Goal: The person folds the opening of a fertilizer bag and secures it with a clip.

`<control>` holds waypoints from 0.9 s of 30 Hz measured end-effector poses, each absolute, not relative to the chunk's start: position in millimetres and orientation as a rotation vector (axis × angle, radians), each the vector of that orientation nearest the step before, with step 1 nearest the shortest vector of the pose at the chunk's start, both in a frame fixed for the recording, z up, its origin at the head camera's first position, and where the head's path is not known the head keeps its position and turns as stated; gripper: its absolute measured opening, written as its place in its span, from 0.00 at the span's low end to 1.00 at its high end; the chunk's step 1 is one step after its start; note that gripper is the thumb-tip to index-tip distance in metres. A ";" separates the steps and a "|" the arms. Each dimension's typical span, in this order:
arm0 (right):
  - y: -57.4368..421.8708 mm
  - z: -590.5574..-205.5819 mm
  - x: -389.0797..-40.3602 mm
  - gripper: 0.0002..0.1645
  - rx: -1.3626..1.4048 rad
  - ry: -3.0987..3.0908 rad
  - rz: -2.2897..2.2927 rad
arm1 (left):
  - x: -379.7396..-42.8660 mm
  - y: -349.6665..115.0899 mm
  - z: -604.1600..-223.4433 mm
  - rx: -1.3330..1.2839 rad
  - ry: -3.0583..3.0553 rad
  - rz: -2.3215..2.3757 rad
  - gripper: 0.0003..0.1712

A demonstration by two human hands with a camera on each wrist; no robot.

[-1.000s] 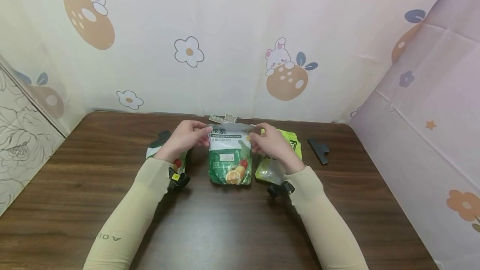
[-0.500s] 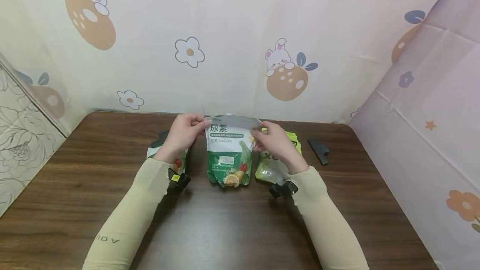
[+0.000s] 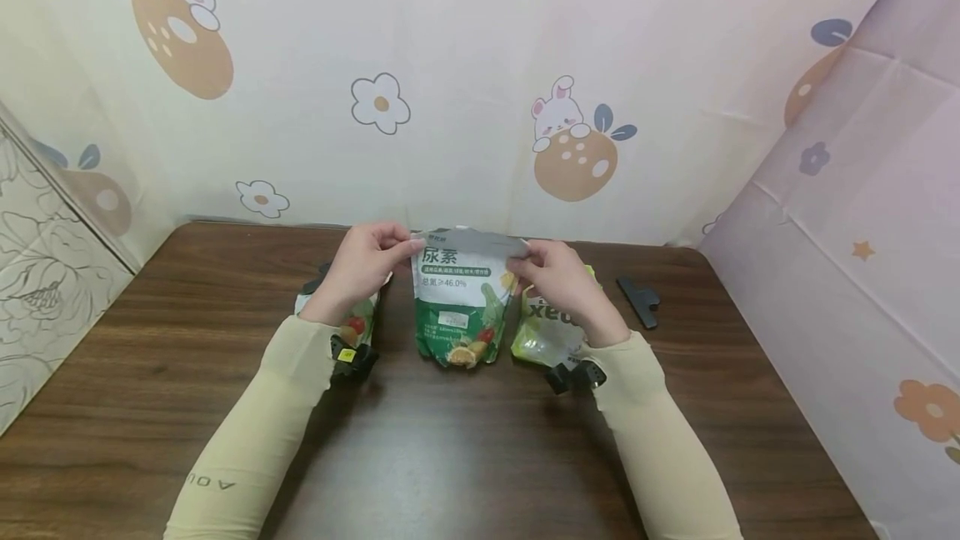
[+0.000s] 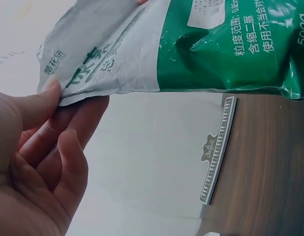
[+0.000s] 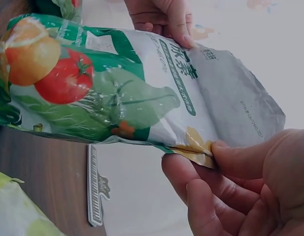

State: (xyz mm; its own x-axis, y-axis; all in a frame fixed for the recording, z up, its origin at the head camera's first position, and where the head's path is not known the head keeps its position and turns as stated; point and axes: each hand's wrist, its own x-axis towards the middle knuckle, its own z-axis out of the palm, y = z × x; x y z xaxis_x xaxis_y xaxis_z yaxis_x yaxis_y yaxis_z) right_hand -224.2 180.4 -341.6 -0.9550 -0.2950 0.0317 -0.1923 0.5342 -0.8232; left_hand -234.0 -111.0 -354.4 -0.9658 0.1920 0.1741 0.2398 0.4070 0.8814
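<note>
Near the middle of the far edge of the desk [image 3: 420,457], our left hand [image 3: 363,261] and right hand [image 3: 558,277] pinched a green-and-white pouch [image 3: 453,298] by opposite sides; one slackening pinch, we judged, could let it sag or drop.
</note>
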 end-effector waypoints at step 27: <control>181.6 -337.2 -224.4 0.09 -0.504 2.886 -1.271 | -237.6 -128.0 -352.8 -0.684 -2.542 -1.650 0.06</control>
